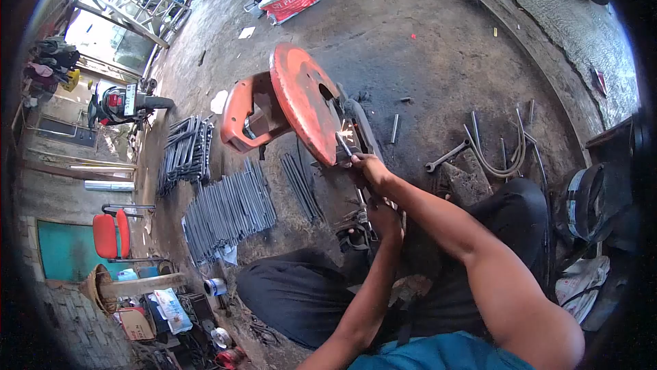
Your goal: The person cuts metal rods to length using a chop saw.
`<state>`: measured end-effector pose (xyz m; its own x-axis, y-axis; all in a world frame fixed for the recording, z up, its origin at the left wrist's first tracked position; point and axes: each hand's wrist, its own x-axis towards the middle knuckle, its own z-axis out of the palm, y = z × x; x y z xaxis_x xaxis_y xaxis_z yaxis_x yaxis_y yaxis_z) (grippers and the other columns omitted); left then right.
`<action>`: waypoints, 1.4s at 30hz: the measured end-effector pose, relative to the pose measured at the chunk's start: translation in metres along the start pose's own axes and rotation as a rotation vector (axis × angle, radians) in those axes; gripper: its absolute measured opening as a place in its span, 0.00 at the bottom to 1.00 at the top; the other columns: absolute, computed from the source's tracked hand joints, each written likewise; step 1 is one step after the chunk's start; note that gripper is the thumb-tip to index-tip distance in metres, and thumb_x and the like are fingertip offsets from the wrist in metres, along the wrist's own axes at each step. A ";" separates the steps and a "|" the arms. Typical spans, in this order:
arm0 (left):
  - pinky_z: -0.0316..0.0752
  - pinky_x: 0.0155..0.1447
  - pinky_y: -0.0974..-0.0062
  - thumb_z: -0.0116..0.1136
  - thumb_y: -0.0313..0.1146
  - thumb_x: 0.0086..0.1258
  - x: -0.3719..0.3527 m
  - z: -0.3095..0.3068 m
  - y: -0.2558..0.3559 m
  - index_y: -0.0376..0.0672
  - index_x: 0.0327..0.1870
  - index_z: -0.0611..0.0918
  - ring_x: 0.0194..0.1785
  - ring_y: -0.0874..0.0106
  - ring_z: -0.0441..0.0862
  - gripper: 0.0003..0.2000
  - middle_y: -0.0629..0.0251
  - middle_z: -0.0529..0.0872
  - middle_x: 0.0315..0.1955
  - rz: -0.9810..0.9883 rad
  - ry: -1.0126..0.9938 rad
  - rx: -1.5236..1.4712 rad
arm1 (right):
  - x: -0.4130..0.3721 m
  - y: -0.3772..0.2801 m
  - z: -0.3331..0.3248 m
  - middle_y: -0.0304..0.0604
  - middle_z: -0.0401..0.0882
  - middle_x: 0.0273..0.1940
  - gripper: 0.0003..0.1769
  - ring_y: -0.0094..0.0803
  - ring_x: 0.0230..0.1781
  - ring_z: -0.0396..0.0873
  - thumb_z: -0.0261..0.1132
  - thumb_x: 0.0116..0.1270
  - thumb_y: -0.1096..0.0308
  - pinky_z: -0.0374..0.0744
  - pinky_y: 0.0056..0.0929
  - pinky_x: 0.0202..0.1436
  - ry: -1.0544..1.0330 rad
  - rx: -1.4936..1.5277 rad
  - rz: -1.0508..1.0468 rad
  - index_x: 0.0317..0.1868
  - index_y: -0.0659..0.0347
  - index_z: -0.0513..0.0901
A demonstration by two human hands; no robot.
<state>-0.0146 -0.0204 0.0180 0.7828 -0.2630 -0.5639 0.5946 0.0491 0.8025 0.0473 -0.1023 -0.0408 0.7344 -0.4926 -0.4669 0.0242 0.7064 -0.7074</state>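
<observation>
An orange cut-off saw (pixel 301 106) with a round guard and a loop handle stands in the middle of the view. Sparks fly beside its guard, at the end of a short metal rod (pixel 344 145). The fingers of my right hand (pixel 371 170) are closed on that rod, close to the sparks. Nearer to my body, my left hand (pixel 384 219) is closed low at the saw's base, beside the clamp parts (pixel 359 219); what it grips is mostly hidden.
Bundles of metal rods (pixel 229 212) lie left of the saw. To the right are a wrench (pixel 446 156), a curved hose (pixel 503 170) and loose tubes. A red-white bag (pixel 294 0) lies beyond; a motorbike (pixel 123 101) and red chair (pixel 111 234) stand at the left.
</observation>
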 end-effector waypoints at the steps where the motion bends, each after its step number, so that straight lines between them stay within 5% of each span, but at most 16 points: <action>1: 0.64 0.21 0.79 0.45 0.38 0.73 0.006 -0.007 -0.004 0.45 0.31 0.73 0.22 0.80 0.69 0.10 0.73 0.69 0.18 0.000 0.001 -0.003 | 0.000 -0.003 0.001 0.32 0.63 0.17 0.16 0.22 0.12 0.57 0.47 0.74 0.60 0.56 0.24 0.15 -0.084 0.130 0.086 0.42 0.60 0.78; 6: 0.60 0.19 0.80 0.47 0.41 0.71 0.024 -0.030 -0.004 0.45 0.29 0.74 0.15 0.80 0.64 0.12 0.74 0.70 0.16 -0.307 -0.279 -0.045 | 0.011 0.006 -0.015 0.32 0.63 0.18 0.24 0.23 0.16 0.58 0.39 0.75 0.54 0.58 0.24 0.19 -0.285 0.292 0.206 0.43 0.60 0.78; 9: 0.58 0.19 0.79 0.49 0.41 0.71 0.035 -0.046 -0.002 0.45 0.26 0.74 0.12 0.79 0.63 0.13 0.74 0.71 0.15 -0.069 -0.301 0.365 | -0.002 -0.008 0.003 0.36 0.69 0.21 0.22 0.26 0.17 0.62 0.41 0.75 0.56 0.62 0.25 0.21 -0.072 0.328 0.239 0.38 0.59 0.80; 10: 0.59 0.20 0.79 0.51 0.41 0.70 0.059 -0.064 -0.022 0.43 0.26 0.76 0.16 0.80 0.67 0.14 0.72 0.74 0.17 -0.276 -0.376 -0.004 | 0.002 -0.001 -0.003 0.39 0.73 0.24 0.19 0.28 0.20 0.68 0.46 0.74 0.58 0.68 0.27 0.25 -0.099 0.221 0.178 0.37 0.60 0.80; 14: 0.62 0.22 0.81 0.46 0.51 0.72 0.053 -0.048 -0.045 0.38 0.36 0.77 0.19 0.76 0.71 0.21 0.68 0.75 0.19 -0.023 -0.246 0.072 | 0.029 0.017 -0.002 0.37 0.70 0.21 0.13 0.24 0.14 0.63 0.48 0.73 0.62 0.60 0.24 0.16 0.190 0.080 0.043 0.38 0.60 0.76; 17: 0.61 0.21 0.80 0.44 0.51 0.72 0.047 -0.048 -0.053 0.42 0.35 0.77 0.17 0.78 0.69 0.20 0.70 0.74 0.18 -0.104 -0.112 0.037 | 0.023 0.018 -0.006 0.39 0.77 0.27 0.13 0.27 0.25 0.71 0.56 0.69 0.64 0.70 0.28 0.28 0.192 -0.056 -0.062 0.41 0.65 0.81; 19: 0.57 0.21 0.80 0.43 0.48 0.73 0.103 -0.089 -0.111 0.50 0.26 0.76 0.16 0.79 0.63 0.17 0.74 0.67 0.14 -0.449 -0.634 -0.663 | 0.011 0.003 0.002 0.39 0.79 0.28 0.13 0.26 0.26 0.72 0.56 0.68 0.65 0.71 0.30 0.30 0.200 -0.146 -0.056 0.42 0.68 0.80; 22: 0.48 0.16 0.79 0.41 0.49 0.72 0.051 -0.043 -0.031 0.55 0.17 0.61 0.10 0.79 0.50 0.20 0.80 0.53 0.08 -0.524 -0.290 -0.127 | -0.005 0.008 0.011 0.54 0.79 0.27 0.08 0.47 0.31 0.79 0.57 0.60 0.70 0.75 0.41 0.37 0.468 -0.635 -0.415 0.33 0.67 0.78; 25: 0.71 0.32 0.71 0.48 0.48 0.70 0.051 -0.037 -0.042 0.47 0.42 0.75 0.30 0.72 0.74 0.14 0.71 0.77 0.28 -0.469 -0.227 -0.277 | -0.017 0.007 0.017 0.63 0.77 0.33 0.08 0.59 0.38 0.77 0.55 0.57 0.75 0.74 0.46 0.40 0.545 -0.739 -0.364 0.36 0.66 0.79; 28: 0.73 0.37 0.69 0.50 0.47 0.69 0.075 -0.051 -0.061 0.46 0.44 0.74 0.32 0.71 0.74 0.14 0.70 0.77 0.31 -0.318 -0.549 -0.326 | -0.020 0.010 0.018 0.61 0.75 0.43 0.16 0.61 0.44 0.74 0.52 0.54 0.77 0.72 0.51 0.43 0.495 -0.885 -0.502 0.45 0.65 0.73; 32: 0.72 0.42 0.69 0.48 0.47 0.70 0.080 -0.067 -0.074 0.47 0.45 0.74 0.36 0.71 0.74 0.14 0.70 0.76 0.35 -0.368 -0.392 -0.255 | -0.022 0.013 0.003 0.62 0.77 0.39 0.14 0.61 0.42 0.75 0.54 0.53 0.75 0.73 0.51 0.43 0.415 -0.836 -0.525 0.42 0.67 0.76; 34: 0.72 0.37 0.71 0.44 0.49 0.73 0.113 -0.113 -0.111 0.44 0.42 0.76 0.35 0.70 0.78 0.17 0.65 0.78 0.31 -0.714 -1.056 -0.712 | -0.018 0.029 -0.014 0.61 0.77 0.25 0.09 0.58 0.31 0.78 0.55 0.56 0.74 0.74 0.45 0.34 0.123 -0.896 -0.552 0.34 0.68 0.79; 35: 0.72 0.37 0.71 0.44 0.49 0.73 0.099 -0.105 -0.104 0.44 0.42 0.76 0.35 0.70 0.78 0.17 0.65 0.78 0.31 -0.706 -1.059 -0.713 | -0.018 0.039 -0.014 0.61 0.77 0.25 0.09 0.58 0.31 0.78 0.55 0.56 0.74 0.74 0.45 0.34 0.118 -0.899 -0.558 0.34 0.68 0.79; 37: 0.71 0.36 0.71 0.40 0.52 0.74 0.068 -0.097 -0.092 0.44 0.41 0.74 0.33 0.68 0.78 0.20 0.65 0.79 0.29 -0.434 -0.250 0.091 | -0.023 0.060 -0.009 0.57 0.79 0.24 0.11 0.49 0.27 0.81 0.58 0.54 0.70 0.78 0.38 0.33 0.164 -0.932 -0.308 0.34 0.68 0.81; 38: 0.74 0.49 0.65 0.37 0.51 0.75 0.063 -0.105 -0.078 0.37 0.59 0.64 0.47 0.61 0.78 0.25 0.56 0.77 0.46 -0.417 -0.348 0.288 | -0.031 0.038 -0.005 0.51 0.82 0.25 0.13 0.37 0.27 0.82 0.60 0.52 0.67 0.80 0.32 0.33 0.065 -0.804 -0.073 0.35 0.68 0.82; 42: 0.75 0.39 0.74 0.41 0.42 0.76 0.049 -0.103 -0.037 0.32 0.39 0.77 0.33 0.71 0.80 0.19 0.60 0.81 0.31 0.031 -0.455 0.478 | -0.030 -0.009 -0.018 0.45 0.83 0.30 0.12 0.31 0.28 0.81 0.61 0.56 0.70 0.78 0.30 0.33 -0.207 -0.560 0.068 0.38 0.69 0.82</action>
<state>0.0209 0.0642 -0.0595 0.5800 -0.6546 -0.4848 0.3440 -0.3426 0.8742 0.0129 -0.1029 -0.0301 0.8401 -0.3064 -0.4477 -0.3472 0.3304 -0.8776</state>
